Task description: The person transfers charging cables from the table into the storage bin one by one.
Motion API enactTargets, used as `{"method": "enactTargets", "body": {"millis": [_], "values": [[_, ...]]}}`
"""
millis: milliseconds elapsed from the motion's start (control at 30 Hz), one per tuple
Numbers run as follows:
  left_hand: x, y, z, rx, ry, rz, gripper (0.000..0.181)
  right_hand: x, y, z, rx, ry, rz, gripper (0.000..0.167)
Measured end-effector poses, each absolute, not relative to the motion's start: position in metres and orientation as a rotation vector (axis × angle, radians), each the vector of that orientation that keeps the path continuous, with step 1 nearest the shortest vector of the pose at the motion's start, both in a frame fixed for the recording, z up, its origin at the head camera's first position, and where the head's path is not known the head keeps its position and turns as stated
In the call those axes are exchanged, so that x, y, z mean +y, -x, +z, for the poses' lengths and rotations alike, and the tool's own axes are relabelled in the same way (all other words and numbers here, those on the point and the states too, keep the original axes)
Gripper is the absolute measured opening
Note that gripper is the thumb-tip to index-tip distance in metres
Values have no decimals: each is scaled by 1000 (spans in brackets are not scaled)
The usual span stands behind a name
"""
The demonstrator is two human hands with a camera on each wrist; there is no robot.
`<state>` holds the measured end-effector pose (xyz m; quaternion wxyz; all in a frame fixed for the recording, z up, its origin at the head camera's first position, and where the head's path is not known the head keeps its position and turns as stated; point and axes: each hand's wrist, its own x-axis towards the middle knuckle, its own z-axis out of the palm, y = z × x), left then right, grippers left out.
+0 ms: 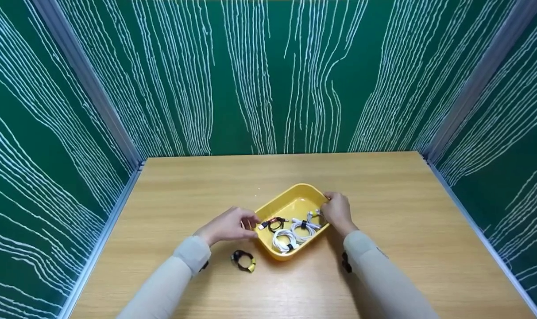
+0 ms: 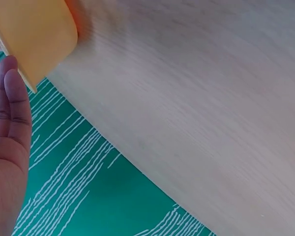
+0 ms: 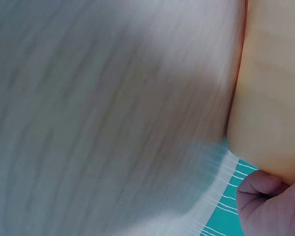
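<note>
A yellow plastic bin (image 1: 275,206) sits at an angle on the table. Inside it lie a coiled black cable (image 1: 276,225) with a USB plug, a white coiled cable (image 1: 282,241), and another white cable bundle (image 1: 304,228) with a black tie. By the right rim is a white cable end with a yellow tag (image 1: 313,213). My left hand (image 1: 233,224) is at the bin's left rim, its fingers (image 2: 18,103) fairly straight against the edge. On the opposite side my right hand (image 1: 338,212) grips the rim with curled fingers, seen partly in the right wrist view.
A coiled black cable with a yellow tag (image 1: 244,261) lies on the wooden table (image 1: 197,186), outside the bin and near my left forearm. Green panels (image 1: 281,110) with white wavy lines enclose the back and sides, with metal posts at the corners.
</note>
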<state>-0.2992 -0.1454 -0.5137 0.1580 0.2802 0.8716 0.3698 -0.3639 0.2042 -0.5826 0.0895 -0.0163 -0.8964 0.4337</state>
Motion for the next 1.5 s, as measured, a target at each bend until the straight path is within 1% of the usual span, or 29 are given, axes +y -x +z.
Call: {"method": "enactTargets", "body": {"millis": [67,300,400,600,800,933,1033,1100,1200,1233,1367,1500], "values": [[-147,297,-515,2492,-817,1051,30,204,364,-583,-2665,50,1275,34],[-155,293,-518,2467,-844,1037,30,203,364,-585,-2653,39,1214,21],[-158,291,-519,2458,-849,1035,27,203,364,-585,-2650,38,1213,20],[-165,288,-520,2465,-852,1005,24,202,364,-583,-2653,51,1214,28],[-170,287,-522,2467,-841,978,28,203,363,-583,-2664,59,1230,33],[-173,286,-524,2462,-832,961,31,204,362,-583,-2666,72,1240,40],[-173,285,-526,2467,-830,939,32,204,362,-582,-2664,68,1238,42],[-174,285,-525,2469,-828,931,33,204,363,-583,-2662,55,1225,37],[-174,284,-526,2469,-816,919,32,203,364,-584,-2653,36,1204,25],[-174,284,-526,2469,-806,913,33,203,364,-584,-2652,31,1200,23],[-175,283,-529,2475,-785,872,34,202,364,-585,-2647,32,1204,26],[-174,284,-534,2486,-806,821,34,201,364,-584,-2650,46,1218,21]]}}
